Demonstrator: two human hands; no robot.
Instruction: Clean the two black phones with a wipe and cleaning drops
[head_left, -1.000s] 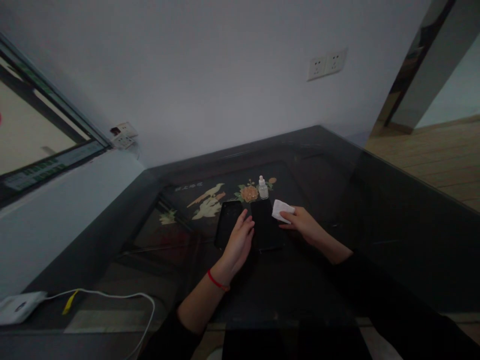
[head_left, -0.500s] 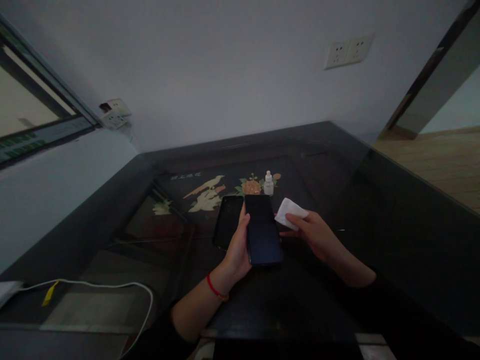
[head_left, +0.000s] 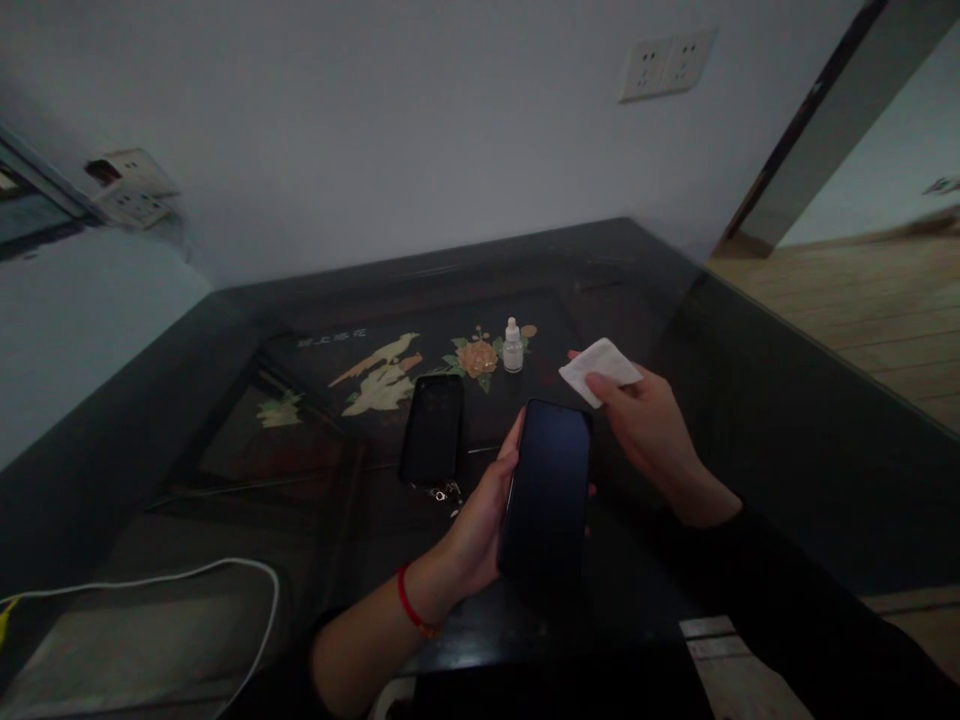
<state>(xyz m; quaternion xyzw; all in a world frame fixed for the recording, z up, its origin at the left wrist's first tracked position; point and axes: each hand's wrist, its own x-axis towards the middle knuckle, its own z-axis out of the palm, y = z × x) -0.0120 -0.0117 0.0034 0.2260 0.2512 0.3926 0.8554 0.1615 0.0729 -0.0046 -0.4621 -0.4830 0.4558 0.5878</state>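
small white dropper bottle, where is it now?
The small white dropper bottle stands mid-table in the head view, beside the painted orange flower, left of the folded white cloth.

Left hand (head_left: 480,520): palm and most fingers hidden behind the black glass-fronted phone (head_left: 547,490); only thumb side and fingertips at the right edge show. Phone's back not visible. Right hand (head_left: 652,435): fingertips covered by the folded white wipe (head_left: 600,368). Both black sleeves cut off by the bottom edge. Small clear dropper bottle (head_left: 513,346): label too small to read. White cable (head_left: 187,590) runs out past the left edge. Flooring at far right is blurred.
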